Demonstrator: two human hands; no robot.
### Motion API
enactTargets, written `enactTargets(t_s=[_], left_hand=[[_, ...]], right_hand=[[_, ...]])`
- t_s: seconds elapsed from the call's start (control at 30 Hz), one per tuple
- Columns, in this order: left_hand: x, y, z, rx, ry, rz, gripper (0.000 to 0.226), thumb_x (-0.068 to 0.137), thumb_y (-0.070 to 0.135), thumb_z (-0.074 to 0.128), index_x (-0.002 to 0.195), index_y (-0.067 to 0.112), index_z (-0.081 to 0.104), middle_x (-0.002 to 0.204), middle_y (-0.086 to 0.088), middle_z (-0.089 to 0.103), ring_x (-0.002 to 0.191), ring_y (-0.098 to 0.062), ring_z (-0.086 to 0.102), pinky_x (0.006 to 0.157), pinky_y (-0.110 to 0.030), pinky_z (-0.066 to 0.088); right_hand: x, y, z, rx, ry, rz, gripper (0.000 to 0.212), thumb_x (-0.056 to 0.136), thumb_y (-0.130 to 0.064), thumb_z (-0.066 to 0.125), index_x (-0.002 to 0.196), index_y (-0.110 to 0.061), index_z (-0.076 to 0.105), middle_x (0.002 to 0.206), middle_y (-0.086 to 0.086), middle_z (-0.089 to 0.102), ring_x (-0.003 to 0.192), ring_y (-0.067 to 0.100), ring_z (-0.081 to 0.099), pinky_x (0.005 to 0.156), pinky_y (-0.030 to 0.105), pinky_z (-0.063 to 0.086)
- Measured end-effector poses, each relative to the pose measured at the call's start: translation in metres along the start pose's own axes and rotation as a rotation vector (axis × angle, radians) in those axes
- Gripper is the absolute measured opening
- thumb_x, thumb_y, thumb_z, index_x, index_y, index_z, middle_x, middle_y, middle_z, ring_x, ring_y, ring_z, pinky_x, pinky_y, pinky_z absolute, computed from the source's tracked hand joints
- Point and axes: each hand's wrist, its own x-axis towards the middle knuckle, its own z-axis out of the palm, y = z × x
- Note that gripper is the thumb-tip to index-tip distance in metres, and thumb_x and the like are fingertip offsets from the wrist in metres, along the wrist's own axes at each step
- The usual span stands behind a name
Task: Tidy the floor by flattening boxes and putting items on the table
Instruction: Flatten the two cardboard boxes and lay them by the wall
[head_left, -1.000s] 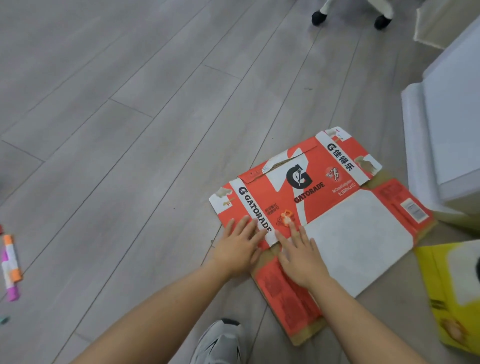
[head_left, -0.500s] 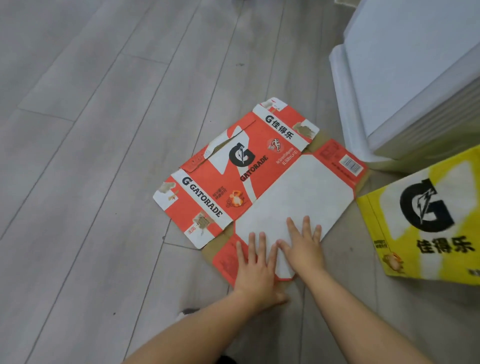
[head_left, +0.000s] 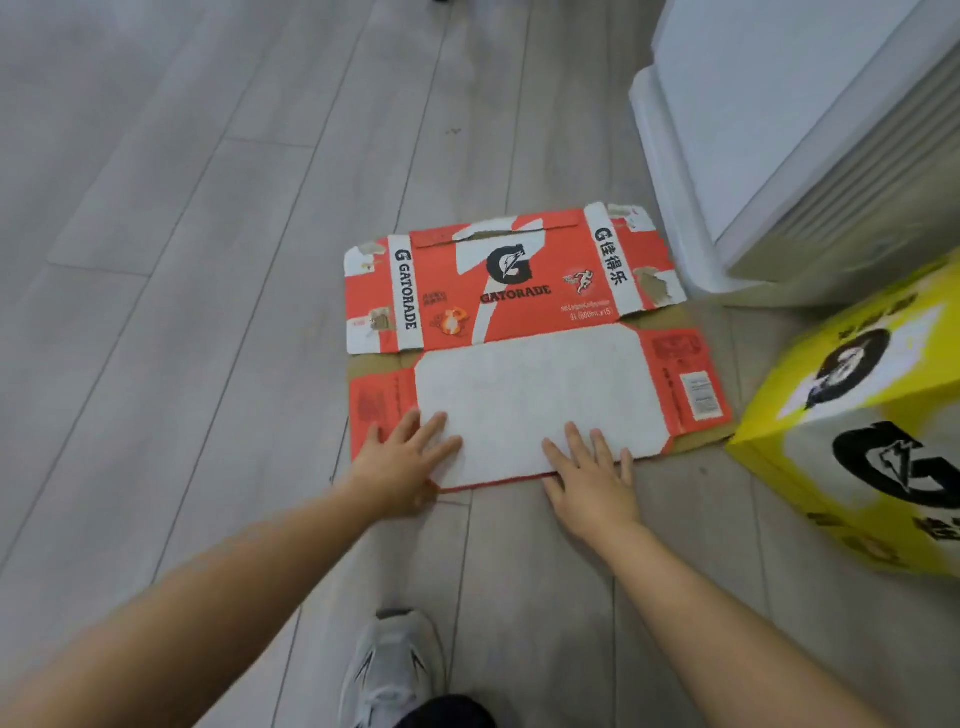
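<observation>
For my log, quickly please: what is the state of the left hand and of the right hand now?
Left hand: open, pressing flat on the flattened orange box.
Right hand: open, pressing flat on the same box's near edge.

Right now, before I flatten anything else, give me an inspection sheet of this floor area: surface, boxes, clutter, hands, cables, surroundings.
Surface: grey plank floor.
Job's things: orange Gatorade box lies flattened, printed side up; yellow Gatorade box stands assembled by its right corner, contact unclear.
Clutter: nothing seen.
Hands: left hand and right hand press on the orange box's near edge, fingers straight.
Cables: nothing seen.
Surroundings: white ribbed unit at the right, beyond the boxes; grey sneaker below the hands.
</observation>
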Motion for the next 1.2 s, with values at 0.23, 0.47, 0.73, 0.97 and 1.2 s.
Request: enactTargets(t_s=[0.23,0.47,0.73,0.97,1.2], left_hand=[[-0.008,-0.032,-0.017,0.040,-0.052,-0.162,0.091,0.094,0.020,0.057,0.152,0.046,-0.008,0.164,-0.001,-0.014,0.151,-0.031,-0.004,0.118,-0.055,0.016],[-0.028,0.016,-0.090,-0.034,0.107,-0.101,0.077,0.095,0.017,0.048,0.154,0.039,0.005,0.165,0.000,-0.005,0.151,-0.027,-0.003,0.119,-0.053,0.016],[-0.048,0.120,-0.279,-0.038,0.465,0.198,0.047,0.098,0.032,0.048,0.144,0.028,0.041,0.153,0.000,0.040,0.140,-0.025,0.036,0.112,-0.048,0.031],[-0.052,0.253,-0.401,-0.255,0.669,0.480,0.038,0.098,0.038,0.045,0.133,0.026,0.054,0.135,0.002,0.056,0.117,-0.026,0.056,0.090,-0.042,0.050],[-0.043,0.329,-0.420,-0.605,0.569,0.561,0.034,0.102,0.035,0.042,0.134,0.029,0.053,0.134,0.003,0.057,0.109,-0.022,0.060,0.088,-0.042,0.052]], right_hand=[[-0.012,-0.029,-0.002,0.033,-0.083,-0.050,0.062,0.098,-0.051,0.032,0.154,-0.036,0.009,0.163,-0.003,-0.010,0.149,0.029,-0.008,0.119,0.046,0.010],[-0.038,-0.003,-0.095,0.096,0.006,-0.041,0.055,0.101,-0.043,0.035,0.153,-0.030,0.021,0.164,-0.003,0.006,0.149,0.023,0.007,0.120,0.045,0.012],[-0.135,0.085,-0.266,0.078,0.483,0.055,0.047,0.096,-0.035,0.048,0.142,-0.026,0.043,0.155,0.000,0.035,0.144,0.025,0.028,0.116,0.044,0.022],[-0.239,0.180,-0.332,0.068,0.885,0.252,0.046,0.088,-0.029,0.066,0.133,-0.022,0.056,0.145,0.004,0.049,0.136,0.026,0.040,0.107,0.046,0.037],[-0.291,0.234,-0.301,0.150,0.675,0.387,0.030,0.086,-0.020,0.065,0.115,-0.030,0.062,0.104,-0.011,0.062,0.102,0.018,0.059,0.087,0.036,0.043]])
